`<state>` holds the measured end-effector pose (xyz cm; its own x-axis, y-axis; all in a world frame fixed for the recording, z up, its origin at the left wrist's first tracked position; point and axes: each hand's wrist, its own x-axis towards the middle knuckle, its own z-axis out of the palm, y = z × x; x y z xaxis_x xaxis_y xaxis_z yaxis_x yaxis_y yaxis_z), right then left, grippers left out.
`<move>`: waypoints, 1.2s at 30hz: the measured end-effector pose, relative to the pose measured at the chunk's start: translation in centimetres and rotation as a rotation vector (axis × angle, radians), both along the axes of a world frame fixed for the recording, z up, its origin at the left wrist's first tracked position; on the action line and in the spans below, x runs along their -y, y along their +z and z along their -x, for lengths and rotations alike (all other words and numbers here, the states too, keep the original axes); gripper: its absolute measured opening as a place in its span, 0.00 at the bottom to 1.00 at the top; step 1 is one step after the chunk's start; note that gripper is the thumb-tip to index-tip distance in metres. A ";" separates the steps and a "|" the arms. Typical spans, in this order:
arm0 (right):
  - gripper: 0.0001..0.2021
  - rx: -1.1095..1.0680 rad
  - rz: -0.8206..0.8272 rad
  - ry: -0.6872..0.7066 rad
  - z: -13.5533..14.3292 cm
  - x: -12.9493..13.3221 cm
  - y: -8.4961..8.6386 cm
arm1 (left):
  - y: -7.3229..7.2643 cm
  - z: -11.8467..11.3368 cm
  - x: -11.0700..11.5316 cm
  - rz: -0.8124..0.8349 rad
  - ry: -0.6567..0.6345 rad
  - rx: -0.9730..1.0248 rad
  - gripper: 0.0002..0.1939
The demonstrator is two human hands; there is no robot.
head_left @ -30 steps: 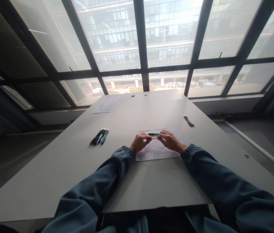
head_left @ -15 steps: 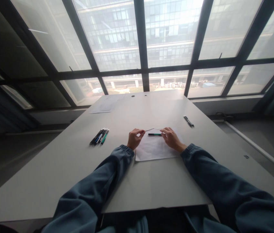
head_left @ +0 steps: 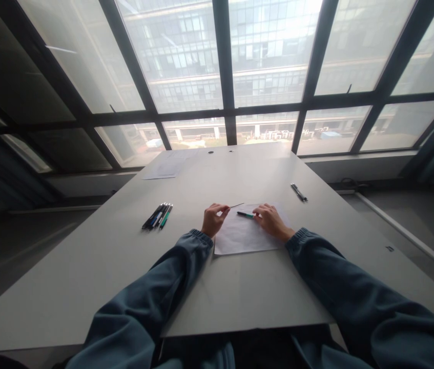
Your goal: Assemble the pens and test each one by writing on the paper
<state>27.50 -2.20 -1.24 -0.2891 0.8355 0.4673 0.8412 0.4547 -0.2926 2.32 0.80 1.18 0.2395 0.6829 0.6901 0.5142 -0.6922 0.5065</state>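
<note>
My left hand (head_left: 213,218) is closed in a pinch on a thin dark pen refill (head_left: 236,205), which points to the right above the paper. Opposite it, my right hand (head_left: 270,220) has its fingertips closed on the green end of a black and green pen (head_left: 244,214). The pen's dark end points left, and its other end is hidden by the fingers. Under both lies a white sheet of paper (head_left: 245,241), partly covered by my right hand.
On the white table (head_left: 124,287), several pens (head_left: 158,216) lie in a bunch at the left. Silver-grey pens (head_left: 298,192) lie at the right. More papers (head_left: 165,166) rest at the far left, near the windows. A small dark mark (head_left: 390,248) shows near the right edge.
My right hand has taken hold of the pen's green end, and the pen has turned so its right end sits lower. My left hand stays in place with the refill.
</note>
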 end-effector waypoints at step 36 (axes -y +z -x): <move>0.11 -0.097 -0.131 -0.162 -0.6 0.2 0.8 | -0.1 0.6 -0.3 -0.097 0.103 -0.175 0.09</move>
<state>28.15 -2.36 -0.42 -0.1039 0.7976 0.5941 0.8771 0.3551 -0.3233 1.71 1.08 1.05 0.2942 0.6427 0.7074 0.6589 -0.6725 0.3370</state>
